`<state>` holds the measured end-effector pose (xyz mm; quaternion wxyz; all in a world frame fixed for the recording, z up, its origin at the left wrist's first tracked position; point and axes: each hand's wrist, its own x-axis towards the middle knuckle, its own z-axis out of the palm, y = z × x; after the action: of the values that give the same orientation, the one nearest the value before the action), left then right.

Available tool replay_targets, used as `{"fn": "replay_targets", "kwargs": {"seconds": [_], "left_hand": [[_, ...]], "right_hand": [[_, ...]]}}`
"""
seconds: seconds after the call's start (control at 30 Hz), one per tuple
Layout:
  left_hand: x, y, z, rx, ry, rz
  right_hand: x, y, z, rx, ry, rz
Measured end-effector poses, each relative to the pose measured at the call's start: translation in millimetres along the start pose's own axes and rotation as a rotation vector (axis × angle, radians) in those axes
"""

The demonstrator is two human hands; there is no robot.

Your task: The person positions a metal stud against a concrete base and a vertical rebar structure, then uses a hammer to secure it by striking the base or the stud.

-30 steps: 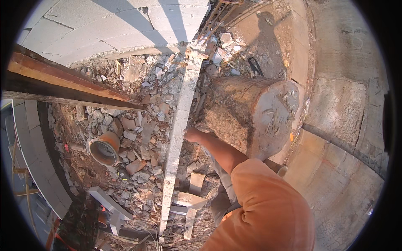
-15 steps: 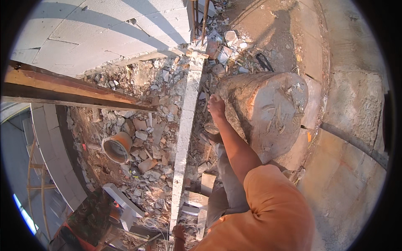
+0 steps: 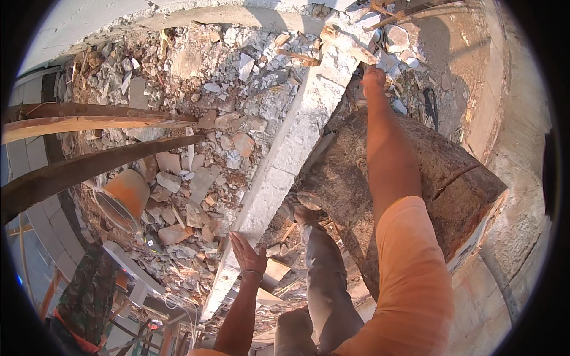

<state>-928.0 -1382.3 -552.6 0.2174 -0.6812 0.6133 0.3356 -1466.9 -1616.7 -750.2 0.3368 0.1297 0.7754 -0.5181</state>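
A long, narrow white concrete beam point(image 3: 291, 151) runs slantwise from the upper middle to the lower left. My left hand point(image 3: 248, 255) lies against its top near the lower part, fingers stretched out and palm down, holding nothing. Farther up, my right arm reaches out to the beam's far end, where my right hand point(image 3: 373, 82) is curled beside the end of a short wooden piece point(image 3: 347, 44) lying across the beam. The fingertips are hidden, and I cannot make out what they hold, if anything.
A thick log point(image 3: 451, 178) lies under my right arm. Rubble point(image 3: 172, 181) and an orange-and-grey pipe piece point(image 3: 127, 199) lie left of the beam. Wooden props point(image 3: 101, 163) cross from the left. A person in camouflage clothing point(image 3: 89, 291) is at lower left. Concrete slabs point(image 3: 469, 302) lie at right.
My view has shifted and tilted. My right hand has moved from above the log to the beam's far end. My left hand has come up and forward, now flat on the beam.
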Motion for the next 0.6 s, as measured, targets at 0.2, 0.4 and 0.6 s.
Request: {"fn": "replay_targets", "kwargs": {"seconds": [0.2, 0.4, 0.6], "left_hand": [[1, 4, -11, -0.037, -0.175, 0.122], [-16, -2, -42, -0.066, -0.16, 0.084], [-98, 83, -150, -0.617, -0.276, 0.272]], "right_hand": [[-13, 6, -11, 0.803, 0.249, 0.161], [-242, 18, -62, 0.827, 0.217, 0.203], [-474, -3, -167, 0.51, -0.433, 0.287]]}}
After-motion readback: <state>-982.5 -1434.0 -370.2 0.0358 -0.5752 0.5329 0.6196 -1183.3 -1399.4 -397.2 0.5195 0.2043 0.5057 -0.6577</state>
